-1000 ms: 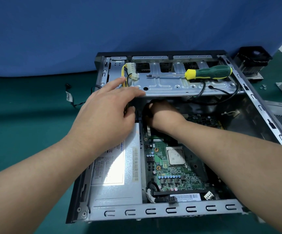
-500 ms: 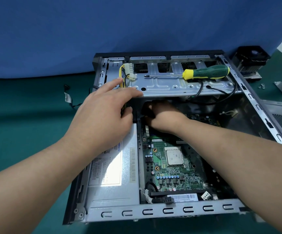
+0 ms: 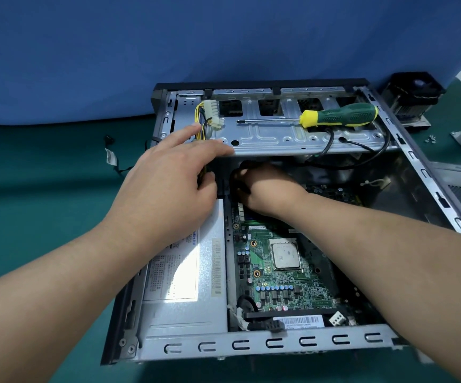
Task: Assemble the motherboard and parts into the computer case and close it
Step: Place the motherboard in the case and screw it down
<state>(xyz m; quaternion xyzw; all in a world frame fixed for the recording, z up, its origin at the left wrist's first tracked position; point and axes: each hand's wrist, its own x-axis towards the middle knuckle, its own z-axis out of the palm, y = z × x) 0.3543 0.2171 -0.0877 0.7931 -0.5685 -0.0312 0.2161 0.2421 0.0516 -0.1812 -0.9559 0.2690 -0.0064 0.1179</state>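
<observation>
The left hand (image 3: 168,183) rests with straight fingers on the computer case (image 3: 279,344). The right hand (image 3: 262,189) reaches over the motherboard (image 3: 279,280); its fingers are hidden. The board looks stiff, fragile, best held by edges

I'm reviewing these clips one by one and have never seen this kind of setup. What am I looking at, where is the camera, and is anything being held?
There is no machine here: a person works with bare hands, and the single camera sits on their head, looking forward and down. On the green table lies an open grey metal computer case. Inside it sit a silver power supply box and a green motherboard with a square silver processor. A green-and-yellow-handled screwdriver rests on the grey metal drive bracket at the far end. The left hand lies with straight fingers on that bracket's edge, beside the yellow-wired white connector. The right hand reaches under the bracket with curled fingers; what it holds, if anything, is hidden. A black cooler fan stands outside the case.
</observation>
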